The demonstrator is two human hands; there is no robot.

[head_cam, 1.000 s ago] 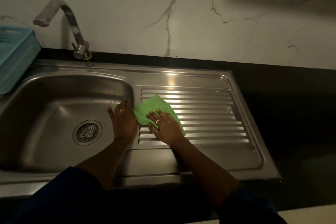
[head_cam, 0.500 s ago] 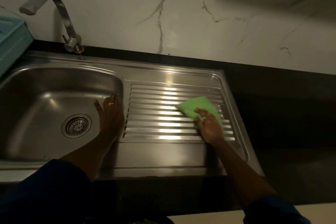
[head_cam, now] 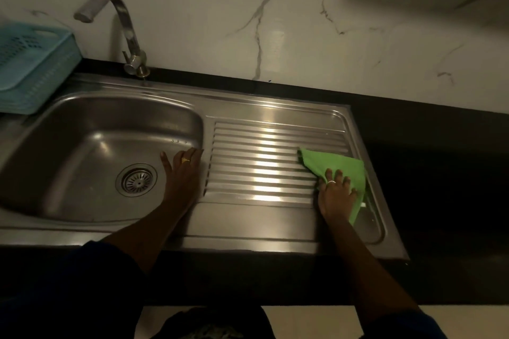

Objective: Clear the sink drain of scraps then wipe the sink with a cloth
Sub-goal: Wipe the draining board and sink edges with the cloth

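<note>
At the right end of the drainboard (head_cam: 261, 168): green cloth (head_cam: 336, 164), lying spread over the last ridges and reaching the raised rim. Right hand (head_cam: 337, 195) is pressing down on it, fingers spread and nearly flat, not bunching it.

On the divide between basin (head_cam: 82, 151) and drainboard: left hand (head_cam: 181, 173), lying flat with straight fingers, holding nothing, apparently bracing.

Drain (head_cam: 137, 179): strainer is showing no scraps that can be made out in this dim light.

Step in hand, by judgement: the wiping stage, with the drainboard being covered and the drain seemingly cleared already.

Next move is likely calling for drawing the cloth back along the ridges toward the basin under even pressure, then working the bowl, with the left hand lifting clear
</note>
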